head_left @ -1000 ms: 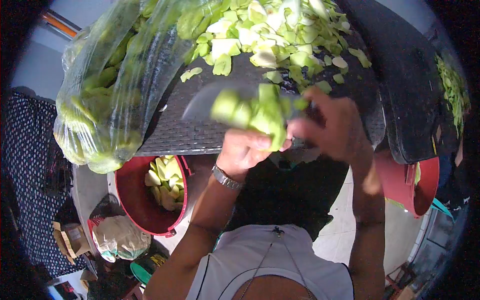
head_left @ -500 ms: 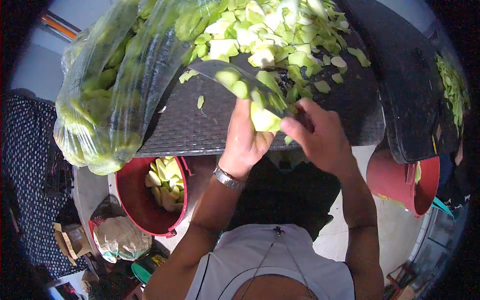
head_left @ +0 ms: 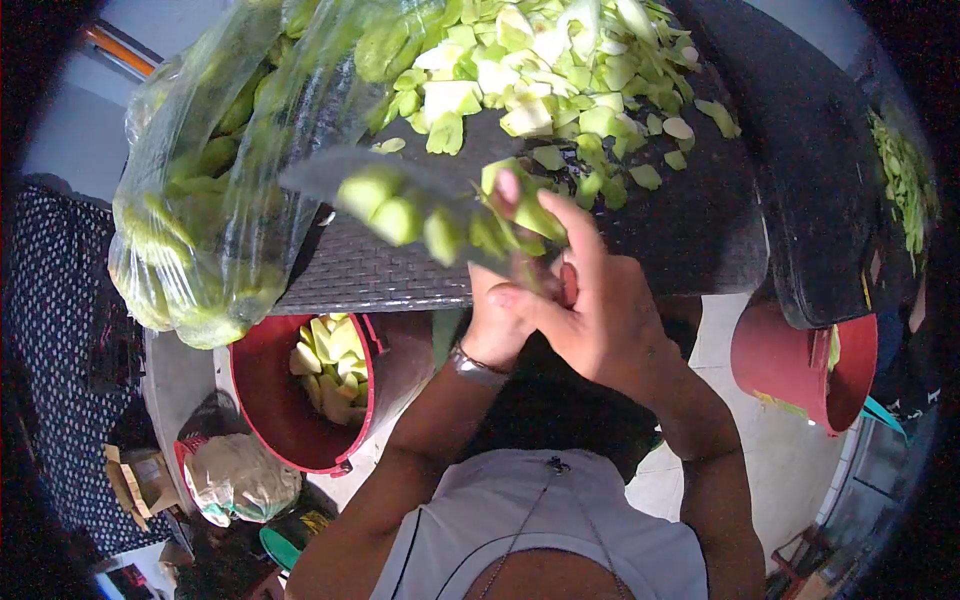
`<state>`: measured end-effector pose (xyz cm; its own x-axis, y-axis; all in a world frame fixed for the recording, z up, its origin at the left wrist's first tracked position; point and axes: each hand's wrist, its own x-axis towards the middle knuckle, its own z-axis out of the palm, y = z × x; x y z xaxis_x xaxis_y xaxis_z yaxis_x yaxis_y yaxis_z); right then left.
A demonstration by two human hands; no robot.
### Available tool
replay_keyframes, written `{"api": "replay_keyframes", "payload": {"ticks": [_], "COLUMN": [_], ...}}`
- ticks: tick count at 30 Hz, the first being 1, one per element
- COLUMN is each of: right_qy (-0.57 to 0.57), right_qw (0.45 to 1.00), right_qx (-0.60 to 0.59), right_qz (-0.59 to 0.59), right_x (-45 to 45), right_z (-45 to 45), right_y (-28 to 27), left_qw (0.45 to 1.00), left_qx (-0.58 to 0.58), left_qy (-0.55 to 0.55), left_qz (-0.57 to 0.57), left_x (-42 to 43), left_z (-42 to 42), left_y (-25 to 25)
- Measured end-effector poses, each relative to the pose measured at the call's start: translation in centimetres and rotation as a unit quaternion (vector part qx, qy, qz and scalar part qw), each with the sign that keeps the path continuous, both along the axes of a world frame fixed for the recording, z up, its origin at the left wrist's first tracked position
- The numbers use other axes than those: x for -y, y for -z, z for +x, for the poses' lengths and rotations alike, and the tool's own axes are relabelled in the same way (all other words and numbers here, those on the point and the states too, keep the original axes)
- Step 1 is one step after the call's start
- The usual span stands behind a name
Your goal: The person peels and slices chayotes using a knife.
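A wide-bladed knife (head_left: 415, 215) is in my right hand (head_left: 615, 315), its fingers closed round the handle. The blade points left over the table, blurred, with several green slices of peel stuck along it. My left hand (head_left: 498, 325), wearing a metal watch, is partly hidden behind the right one. Its fingers are closed on a green fruit (head_left: 540, 215), much of which the hands and blade cover. Beyond them lies a heap of pale green and white peelings (head_left: 530, 80) on the dark woven tabletop (head_left: 400, 265).
A clear plastic bag (head_left: 205, 230) full of whole green fruit hangs over the table's left edge. Below stands a red bucket (head_left: 300, 455) with peeled pieces. At right are another red bucket (head_left: 780, 360) and a black chair-like surface (head_left: 825, 170). A filled sack (head_left: 245, 480) sits lower left.
The knife has swung left and toward me, with my right hand now crossing in front of my left wrist. A slice of peel has appeared at the near side of the heap.
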<state>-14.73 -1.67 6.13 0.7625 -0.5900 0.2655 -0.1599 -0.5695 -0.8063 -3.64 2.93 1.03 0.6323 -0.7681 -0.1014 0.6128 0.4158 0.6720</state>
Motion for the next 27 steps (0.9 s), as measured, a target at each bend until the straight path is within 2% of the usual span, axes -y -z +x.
{"api": "replay_keyframes", "payload": {"ticks": [1, 2, 3, 4, 6, 9, 12, 13, 16, 17, 19, 24, 27], "right_qy": [0.01, 0.019, 0.084, 0.101, 0.14, 0.106, 0.058, 0.048, 0.028, 0.03, 0.017, -0.019, -0.029], "right_qw": [0.998, 0.994, 0.99, 0.986, 0.978, 0.983, 0.99, 0.991, 0.989, 0.988, 0.986, 0.974, 0.982], "right_qx": [-0.002, -0.003, 0.017, 0.001, -0.028, -0.094, -0.125, -0.129, -0.142, -0.147, -0.142, -0.118, -0.102], "right_qz": [0.055, 0.11, 0.116, 0.13, 0.154, 0.119, -0.005, 0.001, -0.009, -0.031, -0.081, -0.191, -0.158], "right_x": [0.2, 0.4, 0.8, 1.5, 3.2, 4.2, 4.1, 4.1, 4.4, 4.5, 4.3, 4.4, 4.6], "right_z": [-0.1, -0.2, -0.3, -0.5, -1.1, -1.8, -2.2, -2.2, -2.2, -2.2, -2.1, -2.1, -1.9], "right_y": [-1.0, -1.6, -1.6, -2.0, -2.8, -2.8, -1.4, -1.4, -1.3, -1.0, -0.5, 0.3, 0.1], "left_qw": [0.998, 0.999, 0.998, 0.99, 0.989, 0.986, 0.99, 0.982, 0.991, 0.985, 0.99, 0.989, 0.984], "left_qx": [-0.054, -0.041, -0.028, -0.098, -0.099, -0.113, -0.116, -0.166, -0.028, -0.057, -0.047, 0.014, 0.048], "left_qy": [0.013, 0.028, 0.042, 0.099, 0.111, 0.119, 0.085, 0.086, 0.125, 0.158, 0.129, 0.147, 0.172], "left_qz": [0.005, 0.021, 0.036, 0.017, -0.003, 0.005, 0.004, -0.027, -0.025, -0.028, -0.022, -0.011, 0.003], "left_x": [0.1, -0.1, -0.3, -0.2, -0.3, -0.5, -0.6, -1.0, -1.4, -1.6, -2.4, -2.7, -2.8], "left_z": [0.2, 0.8, 1.4, 2.6, 3.6, 3.7, 2.7, 2.6, 2.4, 2.7, 2.2, 2.5, 2.4], "left_y": [-0.6, -1.1, -1.6, -1.2, -0.7, -1.4, -1.6, -1.3, -0.6, -0.7, 0.9, 0.7, -0.1]}}
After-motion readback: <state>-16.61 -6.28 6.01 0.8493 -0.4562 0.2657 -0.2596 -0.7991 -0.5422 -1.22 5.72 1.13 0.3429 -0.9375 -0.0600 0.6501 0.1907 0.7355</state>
